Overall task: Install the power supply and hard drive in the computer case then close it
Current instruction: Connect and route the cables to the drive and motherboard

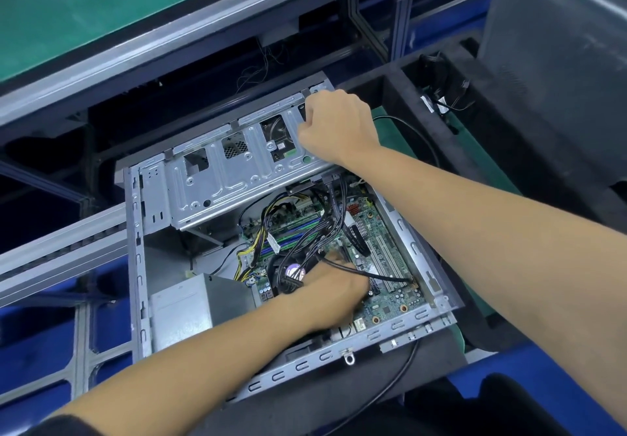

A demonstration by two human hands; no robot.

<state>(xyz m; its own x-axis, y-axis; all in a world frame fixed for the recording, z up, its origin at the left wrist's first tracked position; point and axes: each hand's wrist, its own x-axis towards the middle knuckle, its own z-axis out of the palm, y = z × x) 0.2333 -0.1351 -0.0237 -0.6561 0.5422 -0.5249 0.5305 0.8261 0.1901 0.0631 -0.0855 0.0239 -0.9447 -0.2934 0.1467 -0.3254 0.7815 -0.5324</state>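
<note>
An open metal computer case (400, 325) lies on its side in front of me. The grey power supply (183, 310) sits in its near left corner. The green motherboard (380, 252) fills the right half, with a bundle of black cables (325, 218) over it. My left hand (334, 286) reaches into the case and grips black cables beside the CPU cooler; it is blurred. My right hand (336, 127) is curled on the far right end of the silver drive cage (217, 184), its fingers hooked over the cage's top edge. No hard drive shows plainly.
The case rests in a black foam cradle (390, 86) on a blue frame. A grey case side panel (556, 28) leans at the far right. A green conveyor (84, 5) runs at the top left. A black cable (403, 378) trails from the case's near edge.
</note>
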